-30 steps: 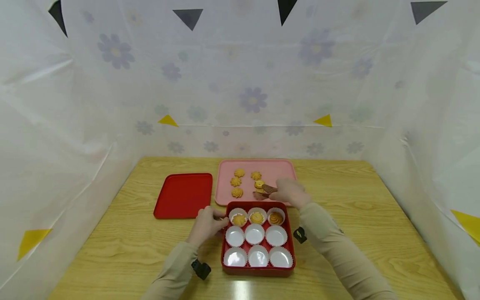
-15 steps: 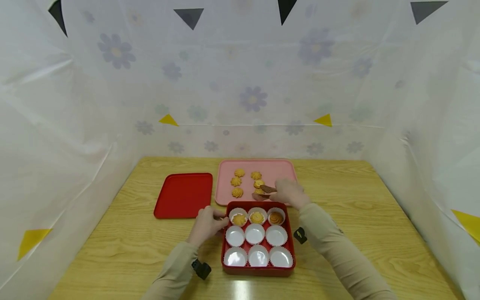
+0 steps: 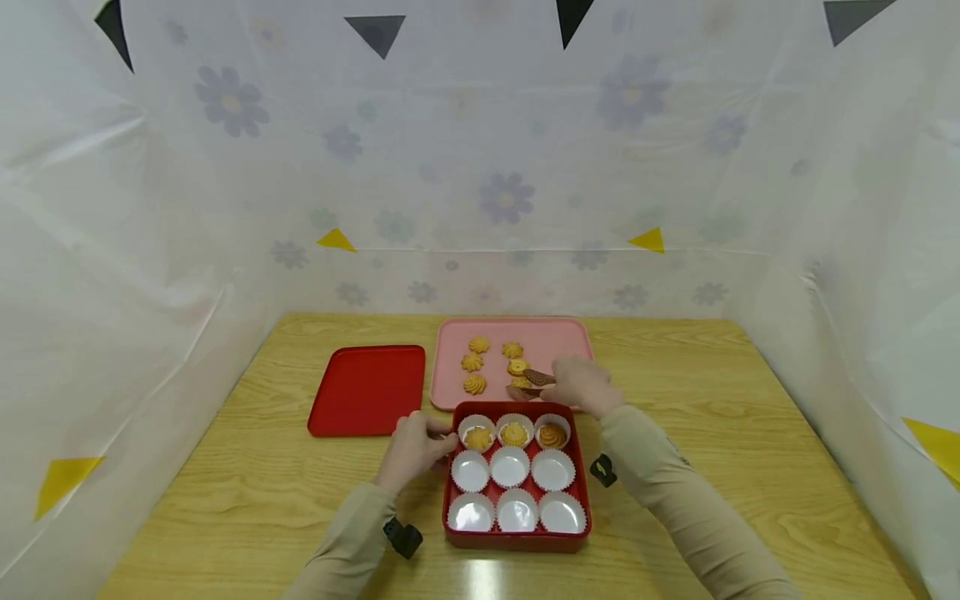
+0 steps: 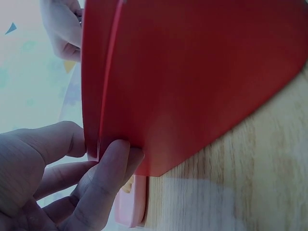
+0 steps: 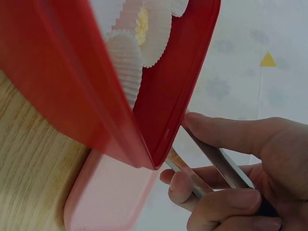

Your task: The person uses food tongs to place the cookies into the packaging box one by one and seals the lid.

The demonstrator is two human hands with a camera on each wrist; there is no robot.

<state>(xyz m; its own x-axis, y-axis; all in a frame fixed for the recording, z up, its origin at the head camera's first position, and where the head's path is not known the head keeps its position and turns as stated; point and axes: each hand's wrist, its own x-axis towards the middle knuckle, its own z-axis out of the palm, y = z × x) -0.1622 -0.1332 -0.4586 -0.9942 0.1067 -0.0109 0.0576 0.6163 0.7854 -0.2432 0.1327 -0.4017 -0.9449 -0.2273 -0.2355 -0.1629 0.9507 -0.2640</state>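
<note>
My left hand (image 3: 414, 450) pinches the far left corner of a red square box (image 3: 517, 542). Thumb and fingers show at its rim and outer wall in the left wrist view. Inside stand rows of white paper cups (image 3: 510, 468); the far row has one cookie (image 3: 513, 434) per cup. Beyond the box, my right hand (image 3: 581, 385) grips metal tongs (image 5: 219, 163). Their brown, patterned tips (image 3: 537, 377) are spread around the nearest cookie in the right column on the pink tray (image 3: 562, 337); that cookie is partly hidden by them.
Several piped cookies (image 3: 472, 362) lie in two columns on the pink tray. A flat red square tray or lid (image 3: 367, 392) lies to the left on the wooden table (image 3: 247, 467). White patterned sheeting (image 3: 480, 275) hangs behind the table and along both sides.
The tongs' tips have shifted very slightly around the near cookie. My left hand and the box stay in place.
</note>
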